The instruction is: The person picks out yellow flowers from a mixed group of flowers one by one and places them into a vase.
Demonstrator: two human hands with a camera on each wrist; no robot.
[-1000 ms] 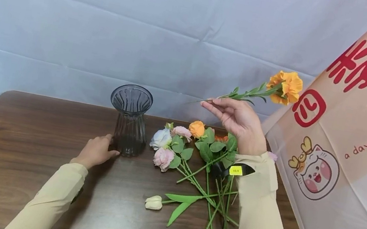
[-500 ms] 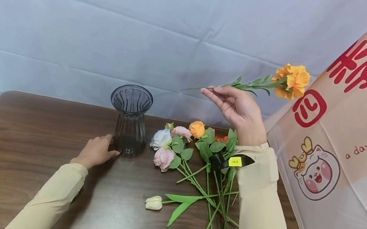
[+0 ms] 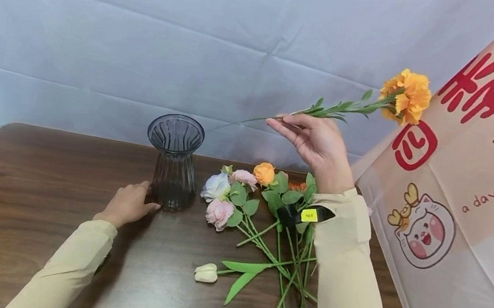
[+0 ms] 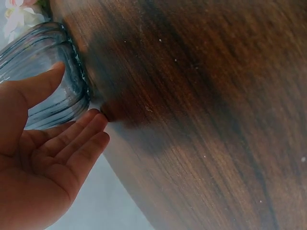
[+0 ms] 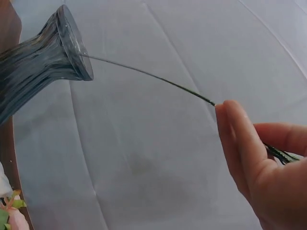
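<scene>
My right hand (image 3: 313, 140) pinches the green stem of an orange flower (image 3: 407, 96) in the air, bloom up to the right. Its thin wire end (image 5: 144, 74) points down-left toward the rim of a dark ribbed glass vase (image 3: 173, 160) standing on the brown table (image 3: 15, 191). In the right wrist view the wire tip lies close to the vase mouth (image 5: 76, 45). My left hand (image 3: 128, 203) rests on the table with straight fingers against the vase base (image 4: 43, 81), open.
A pile of artificial flowers (image 3: 241, 191) with green stems lies right of the vase, under my right forearm. A white bud (image 3: 206, 272) lies nearer me. A printed banner (image 3: 478, 176) stands at the table's right edge; a pale cloth backdrop (image 3: 148, 39) hangs behind.
My right hand has lifted and shifted slightly left, tilting the orange bloom higher to the right and bringing the wire end nearer the vase mouth. The left hand has stayed put.
</scene>
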